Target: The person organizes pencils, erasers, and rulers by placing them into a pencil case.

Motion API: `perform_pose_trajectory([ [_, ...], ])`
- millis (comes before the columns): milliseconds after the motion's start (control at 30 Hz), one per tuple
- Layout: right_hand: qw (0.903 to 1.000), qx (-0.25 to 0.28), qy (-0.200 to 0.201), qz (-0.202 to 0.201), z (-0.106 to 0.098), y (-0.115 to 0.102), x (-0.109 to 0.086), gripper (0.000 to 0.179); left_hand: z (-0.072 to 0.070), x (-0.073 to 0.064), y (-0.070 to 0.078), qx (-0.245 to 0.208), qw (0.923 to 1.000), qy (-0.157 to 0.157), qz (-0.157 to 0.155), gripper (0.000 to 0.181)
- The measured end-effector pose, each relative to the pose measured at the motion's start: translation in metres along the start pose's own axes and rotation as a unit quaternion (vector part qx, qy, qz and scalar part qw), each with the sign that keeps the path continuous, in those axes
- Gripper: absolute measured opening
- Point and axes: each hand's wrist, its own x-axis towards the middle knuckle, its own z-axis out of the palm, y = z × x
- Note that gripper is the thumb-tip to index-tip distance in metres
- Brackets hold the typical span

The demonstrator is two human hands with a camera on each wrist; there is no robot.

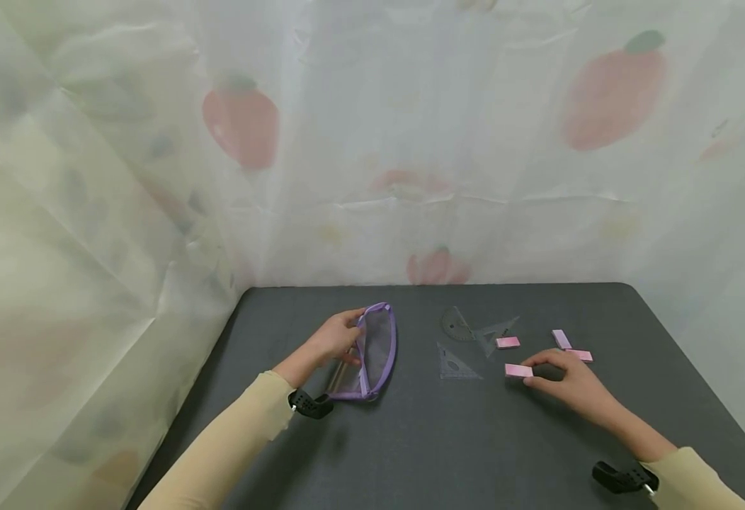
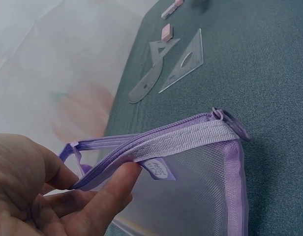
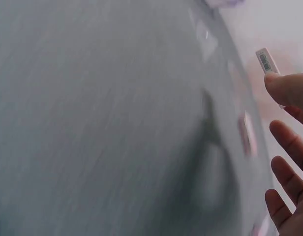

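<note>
A purple-edged mesh zip pouch [image 1: 390, 361] is held by my left hand [image 1: 334, 336] at the left of the table. In the left wrist view, the thumb and fingers grip the zipper edge [image 2: 166, 140], and the pouch's mouth gapes. My right hand [image 1: 573, 389] pinches a small pink eraser [image 1: 518, 370] between thumb and fingertips, raised above the table. From the right wrist view, printed marks show on the eraser's [image 3: 265, 60] end, while the other fingers are spread apart.
A clear protractor [image 1: 455, 324] and two clear set squares, one nearer [image 1: 455, 365] and one farther [image 1: 496, 331], lie between the hands. Another pink eraser [image 1: 508, 342] lies beside them. Beyond my right hand are a lilac block [image 1: 561, 338] and a pink one [image 1: 579, 355]. A patterned curtain [image 1: 436, 142] hangs behind.
</note>
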Motion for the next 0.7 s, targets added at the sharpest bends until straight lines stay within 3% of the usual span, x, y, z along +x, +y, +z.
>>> perform_pose_trajectory([
  [167, 0.9995, 0.025, -0.015, 0.009, 0.026, -0.027, 0.031, 0.022, 0.0, -0.001, 0.001, -0.001, 1.0, -0.001, -0.002, 0.059],
  [400, 0.9967, 0.062, -0.047, -0.021, 0.064, -0.064, 0.077, 0.024, 0.0, 0.0, 0.0, -0.004, 1.0, -0.002, 0.001, 0.06],
  [700, 0.9978, -0.002, -0.047, -0.047, 0.115, -0.088, 0.116, 0.02, -0.001, 0.004, -0.001, -0.001, 0.9999, -0.008, 0.01, 0.061],
])
